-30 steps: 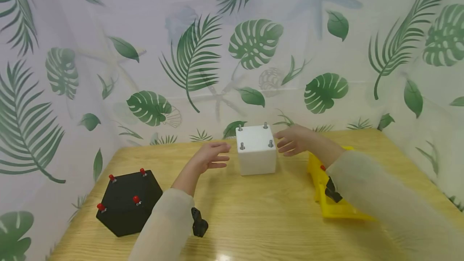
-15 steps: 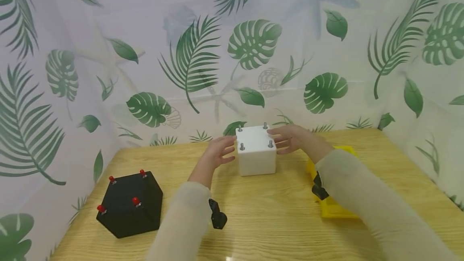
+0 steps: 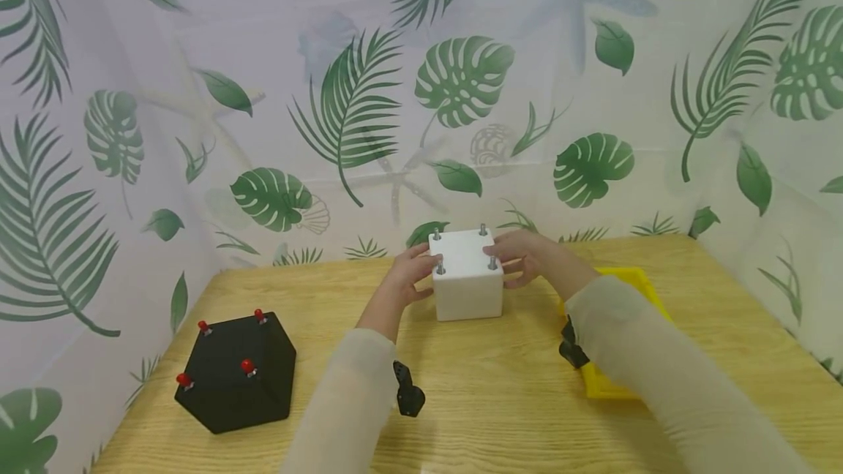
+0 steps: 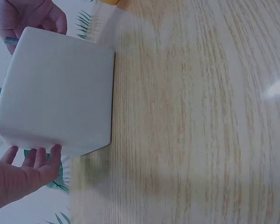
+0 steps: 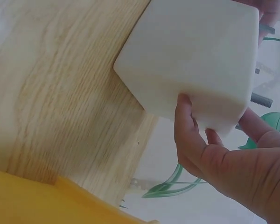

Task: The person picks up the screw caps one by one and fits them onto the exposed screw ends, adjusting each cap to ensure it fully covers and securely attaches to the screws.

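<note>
A white cube-shaped block (image 3: 467, 298) sits on the table, metal bolts (image 3: 440, 267) sticking up from the corners of its top. My left hand (image 3: 410, 276) holds its left side, thumb over the top edge near a bolt. On the opposite side, my right hand (image 3: 525, 254) holds the block with its thumb on top. Fingertips of the left hand (image 4: 25, 179) touch the side face in the left wrist view. In the right wrist view, fingers of the right hand (image 5: 238, 165) press the near side face; the left hand is mostly hidden behind the block.
A black hexagonal block (image 3: 230, 364) with red-capped bolts stands on the wooden table (image 3: 487, 401) at left. A yellow part (image 3: 612, 385), partly hidden by the right forearm, lies at right. Behind the table hangs a leaf-print cloth (image 3: 408, 93).
Both hands have closed in on the white block from either side and now touch it; the left hand moved right, the right hand slightly left. The block stays in place.
</note>
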Action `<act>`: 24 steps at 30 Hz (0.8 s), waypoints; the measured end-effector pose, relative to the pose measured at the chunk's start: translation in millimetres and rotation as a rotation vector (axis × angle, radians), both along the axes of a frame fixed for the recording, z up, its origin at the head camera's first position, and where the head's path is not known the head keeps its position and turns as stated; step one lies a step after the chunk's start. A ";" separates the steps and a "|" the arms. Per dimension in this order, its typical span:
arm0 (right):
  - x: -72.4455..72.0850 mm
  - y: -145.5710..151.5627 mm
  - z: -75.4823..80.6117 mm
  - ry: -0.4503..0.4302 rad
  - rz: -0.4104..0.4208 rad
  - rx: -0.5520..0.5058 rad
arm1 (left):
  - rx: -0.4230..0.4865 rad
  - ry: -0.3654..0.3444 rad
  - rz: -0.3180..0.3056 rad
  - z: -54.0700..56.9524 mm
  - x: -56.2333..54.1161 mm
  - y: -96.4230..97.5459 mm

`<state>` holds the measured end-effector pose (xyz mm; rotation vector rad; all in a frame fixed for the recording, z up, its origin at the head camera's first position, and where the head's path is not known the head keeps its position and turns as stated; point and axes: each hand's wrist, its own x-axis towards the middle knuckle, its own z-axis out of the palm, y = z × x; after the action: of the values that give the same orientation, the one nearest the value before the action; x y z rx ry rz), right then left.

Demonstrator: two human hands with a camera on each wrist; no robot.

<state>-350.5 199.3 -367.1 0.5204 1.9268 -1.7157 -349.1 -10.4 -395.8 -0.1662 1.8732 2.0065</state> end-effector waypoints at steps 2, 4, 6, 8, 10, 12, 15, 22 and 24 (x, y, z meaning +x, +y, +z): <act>-0.3 -0.4 -0.9 -0.014 -0.010 0.002 | -0.009 0.005 0.001 -1.0 0.8 -0.2; -0.5 -0.4 -2.1 -0.027 -0.012 -0.001 | -0.009 0.013 -0.001 -2.5 1.8 -0.9; -0.1 -0.5 -2.4 -0.040 -0.027 -0.011 | -0.011 0.024 -0.003 -3.8 2.7 -1.7; -0.3 0.4 -3.9 -0.038 -0.016 -0.028 | -0.012 0.033 0.000 -4.3 3.3 -2.0; -0.2 1.4 -4.8 -0.033 -0.025 -0.041 | -0.018 0.040 0.003 -4.0 3.7 -1.5; 0.7 2.5 -5.3 -0.026 -0.027 -0.058 | -0.031 0.042 0.005 -3.3 3.8 -0.8; 1.8 4.6 -6.7 -0.017 -0.017 -0.083 | -0.046 0.043 0.010 -2.9 4.5 0.2; 6.5 3.9 -4.6 0.005 0.032 -0.067 | -0.051 0.038 0.009 -3.0 8.5 -0.8; 8.4 3.3 -3.1 0.005 0.037 -0.060 | -0.054 0.038 0.009 -2.9 10.0 -1.7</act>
<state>-342.1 202.6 -370.2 0.4558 1.8711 -1.7473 -339.1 -12.1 -398.7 -0.1520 1.9545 1.9792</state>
